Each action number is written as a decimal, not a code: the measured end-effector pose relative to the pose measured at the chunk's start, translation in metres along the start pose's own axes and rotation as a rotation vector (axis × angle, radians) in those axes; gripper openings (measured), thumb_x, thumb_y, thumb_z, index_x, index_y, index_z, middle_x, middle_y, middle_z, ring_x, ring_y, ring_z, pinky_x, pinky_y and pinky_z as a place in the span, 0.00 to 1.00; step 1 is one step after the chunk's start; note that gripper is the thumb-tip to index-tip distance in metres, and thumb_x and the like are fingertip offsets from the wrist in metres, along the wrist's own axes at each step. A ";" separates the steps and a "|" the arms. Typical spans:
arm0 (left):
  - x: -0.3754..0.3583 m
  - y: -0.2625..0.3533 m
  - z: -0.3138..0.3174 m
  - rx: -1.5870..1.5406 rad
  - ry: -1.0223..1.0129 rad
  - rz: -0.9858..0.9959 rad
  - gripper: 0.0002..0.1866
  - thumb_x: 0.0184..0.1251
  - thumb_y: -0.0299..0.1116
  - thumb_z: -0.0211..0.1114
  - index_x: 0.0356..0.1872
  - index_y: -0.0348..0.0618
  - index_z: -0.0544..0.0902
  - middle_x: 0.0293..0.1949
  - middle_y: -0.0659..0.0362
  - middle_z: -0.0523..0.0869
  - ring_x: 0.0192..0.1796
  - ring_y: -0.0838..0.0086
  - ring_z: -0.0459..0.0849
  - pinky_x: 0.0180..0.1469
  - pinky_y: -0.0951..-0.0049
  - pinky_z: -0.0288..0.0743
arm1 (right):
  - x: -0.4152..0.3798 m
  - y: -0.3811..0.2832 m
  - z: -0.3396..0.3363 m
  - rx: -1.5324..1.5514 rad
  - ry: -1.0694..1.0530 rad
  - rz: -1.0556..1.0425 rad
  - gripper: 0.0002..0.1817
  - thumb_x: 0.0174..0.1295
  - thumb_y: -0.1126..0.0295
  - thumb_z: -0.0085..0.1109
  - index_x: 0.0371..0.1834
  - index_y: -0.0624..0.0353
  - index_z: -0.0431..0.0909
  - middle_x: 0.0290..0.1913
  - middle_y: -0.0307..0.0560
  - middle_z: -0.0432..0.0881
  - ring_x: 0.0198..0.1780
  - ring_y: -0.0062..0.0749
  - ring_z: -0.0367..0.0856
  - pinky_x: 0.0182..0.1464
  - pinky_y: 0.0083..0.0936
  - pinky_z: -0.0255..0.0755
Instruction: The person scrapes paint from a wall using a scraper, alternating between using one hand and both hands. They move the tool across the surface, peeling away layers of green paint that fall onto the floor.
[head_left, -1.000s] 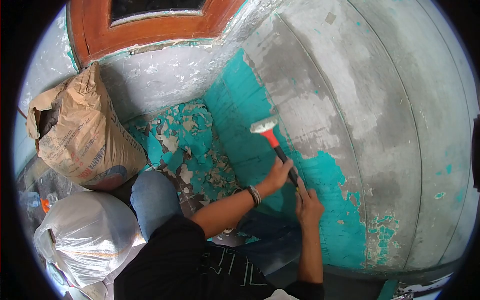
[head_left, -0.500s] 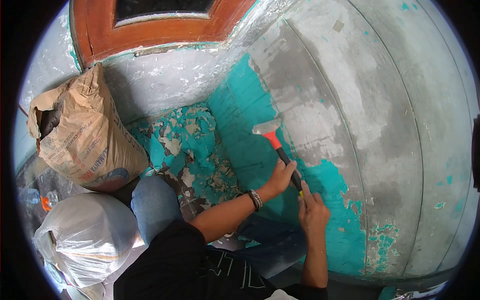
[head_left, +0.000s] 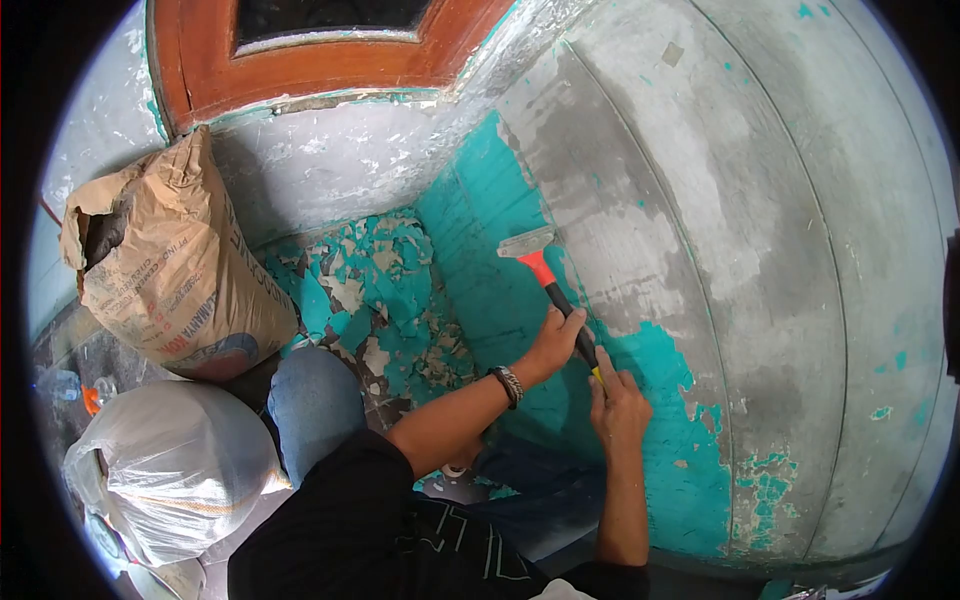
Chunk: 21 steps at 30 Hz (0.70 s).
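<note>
Scraper (head_left: 560, 299) is held at the wall (head_left: 780, 250), near the edge where green paint (head_left: 478, 205) meets bare gray; I cannot tell if its blade (head_left: 527, 242) touches. Open wall lies between the blade and the corner, and paint chips (head_left: 385, 270) lie along the wall's bottom edge. Its blade end points up and a bit left, so the long handle slants down to the right. The left hand (head_left: 553, 345) has its grip around the black part; the right hand's (head_left: 622, 408) grip is on the yellow end.
</note>
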<state>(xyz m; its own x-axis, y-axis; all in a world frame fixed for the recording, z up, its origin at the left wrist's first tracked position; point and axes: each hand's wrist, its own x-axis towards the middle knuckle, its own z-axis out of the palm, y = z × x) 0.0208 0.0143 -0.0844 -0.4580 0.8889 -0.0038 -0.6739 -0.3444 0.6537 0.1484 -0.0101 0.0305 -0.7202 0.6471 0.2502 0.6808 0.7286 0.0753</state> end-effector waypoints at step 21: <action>0.023 0.026 -0.018 0.047 0.192 0.143 0.16 0.75 0.41 0.52 0.28 0.42 0.71 0.22 0.60 0.78 0.25 0.79 0.76 0.29 0.74 0.71 | 0.031 -0.032 0.011 0.052 -0.039 0.025 0.24 0.61 0.65 0.60 0.63 0.42 0.75 0.28 0.49 0.78 0.29 0.48 0.79 0.29 0.41 0.71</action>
<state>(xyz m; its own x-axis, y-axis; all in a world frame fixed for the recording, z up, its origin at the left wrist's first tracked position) -0.0175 0.0201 -0.0812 -0.6515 0.7571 -0.0493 -0.5686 -0.4442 0.6923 0.1026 -0.0110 0.0247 -0.7084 0.6728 0.2134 0.6915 0.7221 0.0191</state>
